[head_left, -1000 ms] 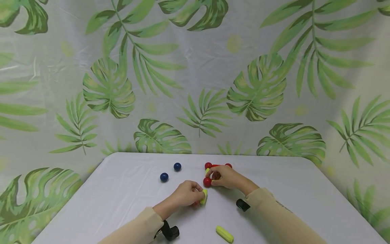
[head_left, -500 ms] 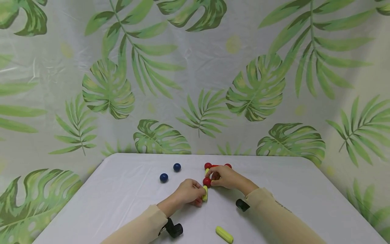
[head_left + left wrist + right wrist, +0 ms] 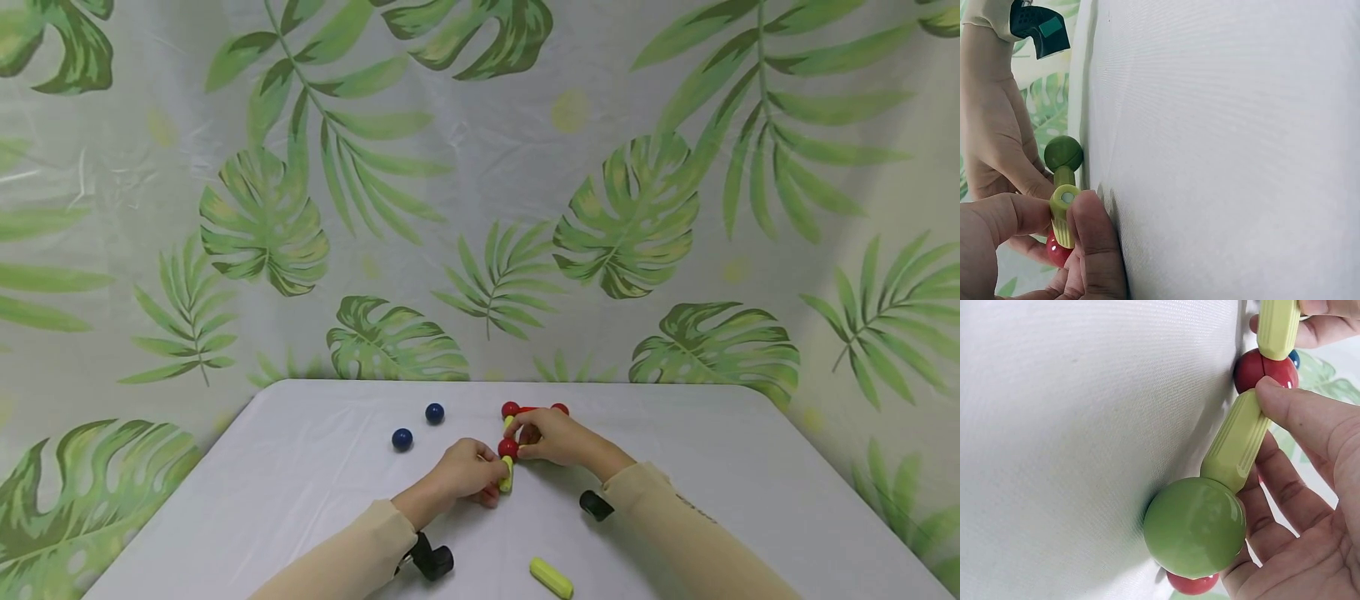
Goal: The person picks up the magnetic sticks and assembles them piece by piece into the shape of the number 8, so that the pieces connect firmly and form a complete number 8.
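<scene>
My left hand (image 3: 461, 471) pinches a yellow-green magnetic rod (image 3: 507, 477) between thumb and fingers. Its far end meets a red ball (image 3: 507, 449); a silvery disc shows in its near end in the left wrist view. Thumb and fingers of my right hand (image 3: 558, 435) hold a second yellow-green rod (image 3: 1235, 444) at the same red ball, the thumb tip lying where rod and ball join. At that rod's other end sits a green ball (image 3: 1194, 528), hidden behind the right hand in the head view.
Behind the hands, a red rod (image 3: 532, 408) spans two red balls, one at its left (image 3: 510, 408); a yellow-green rod (image 3: 508, 422) runs toward me from there. Two blue balls (image 3: 434, 413) lie left. A loose yellow-green rod (image 3: 551, 577) lies near the front of the white table (image 3: 300, 467).
My left hand has moved slightly right and away from me, bringing its rod from below the red ball up against it. The right hand has stayed in place.
</scene>
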`<state>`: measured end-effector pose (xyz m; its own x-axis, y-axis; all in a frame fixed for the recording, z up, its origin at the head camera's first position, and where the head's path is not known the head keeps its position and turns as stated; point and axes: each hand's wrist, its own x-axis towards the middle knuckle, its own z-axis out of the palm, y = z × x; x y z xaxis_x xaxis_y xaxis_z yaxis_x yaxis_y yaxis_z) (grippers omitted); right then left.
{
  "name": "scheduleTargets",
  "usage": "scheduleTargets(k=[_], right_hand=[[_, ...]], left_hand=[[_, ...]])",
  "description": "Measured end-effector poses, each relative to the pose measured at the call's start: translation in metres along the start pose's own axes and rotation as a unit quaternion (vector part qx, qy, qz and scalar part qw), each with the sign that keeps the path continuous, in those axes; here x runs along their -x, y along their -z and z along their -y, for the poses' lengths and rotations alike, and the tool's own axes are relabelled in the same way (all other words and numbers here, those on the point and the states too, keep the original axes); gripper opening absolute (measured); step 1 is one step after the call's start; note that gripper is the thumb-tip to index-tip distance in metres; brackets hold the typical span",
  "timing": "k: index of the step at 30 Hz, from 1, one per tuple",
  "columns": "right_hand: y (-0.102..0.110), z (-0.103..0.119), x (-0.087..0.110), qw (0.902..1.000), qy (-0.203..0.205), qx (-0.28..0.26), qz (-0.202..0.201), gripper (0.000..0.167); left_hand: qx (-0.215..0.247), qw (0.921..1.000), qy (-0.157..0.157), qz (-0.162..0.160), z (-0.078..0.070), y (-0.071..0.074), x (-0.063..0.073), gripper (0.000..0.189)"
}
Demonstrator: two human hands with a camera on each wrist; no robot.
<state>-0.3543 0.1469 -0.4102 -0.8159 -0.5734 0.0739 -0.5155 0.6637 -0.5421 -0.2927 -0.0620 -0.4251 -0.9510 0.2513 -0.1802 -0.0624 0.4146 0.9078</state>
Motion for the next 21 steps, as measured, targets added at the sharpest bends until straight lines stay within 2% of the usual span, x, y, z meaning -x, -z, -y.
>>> scheduleTargets(k=[12, 21], right_hand=[[-0.0010, 0.0006, -0.0004, 1.0000, 0.000, -0.006, 0.002, 0.020], [0.0006, -0.0005, 0.0007, 0.9997, 0.023, -0.011, 0.003, 0.020]], left_hand=[[0.002, 1.0000, -0.001, -0.003, -0.0004, -0.0014, -0.0012, 0.012], [0.004, 1.0000, 0.001, -0.001, -0.0012, -0.0020, -0.0013, 0.010]])
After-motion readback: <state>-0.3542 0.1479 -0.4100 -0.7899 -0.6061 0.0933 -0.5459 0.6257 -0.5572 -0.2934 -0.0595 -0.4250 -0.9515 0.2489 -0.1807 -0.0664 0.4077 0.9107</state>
